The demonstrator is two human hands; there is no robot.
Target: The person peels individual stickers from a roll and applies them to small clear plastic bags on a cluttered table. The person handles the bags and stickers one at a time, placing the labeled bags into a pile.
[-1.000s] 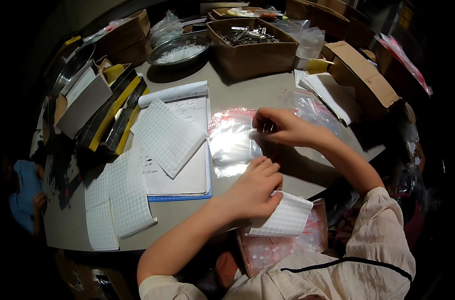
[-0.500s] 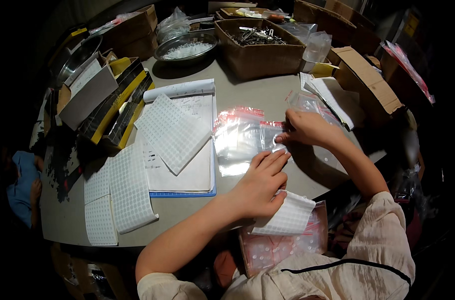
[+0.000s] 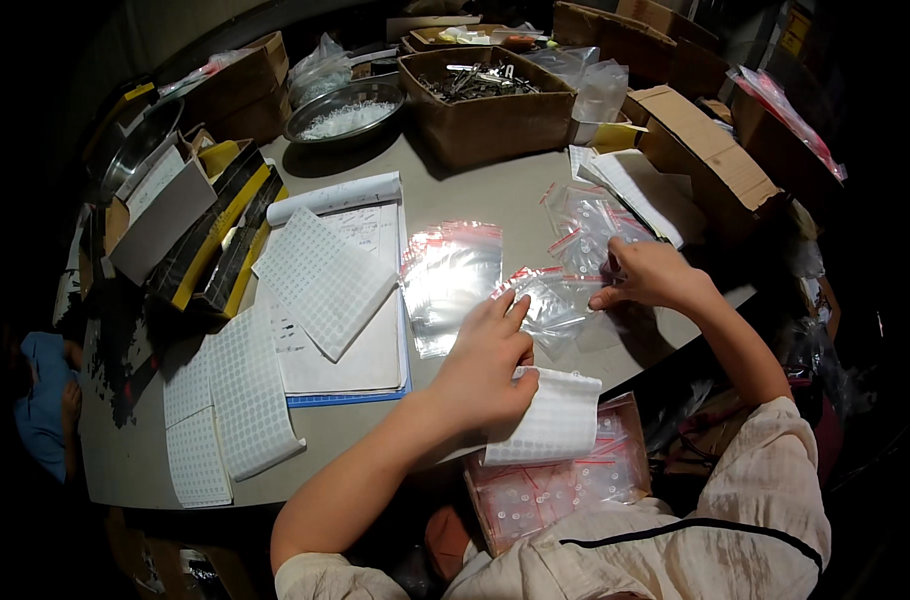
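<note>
left hand [image 3: 483, 362], fingers extended, presses on a small clear zip bag [image 3: 547, 305] lying on the grey table [image 3: 475, 195]; its palm rests over a white dotted sticker sheet [image 3: 547, 420]. right hand [image 3: 653, 274] pinches the bag's right edge. just left lies a stack of clear bags [image 3: 451, 280], then an open notebook [image 3: 360, 345].

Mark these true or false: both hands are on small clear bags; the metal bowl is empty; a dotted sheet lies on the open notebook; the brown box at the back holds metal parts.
1. Both hands, left hand and right hand, touch small clear bags: true.
2. The metal bowl is empty: false, it holds white bits.
3. A dotted sheet lies on the notebook: true.
4. The brown box holds metal parts: true.
5. The table is square: false, its edge curves.
</note>
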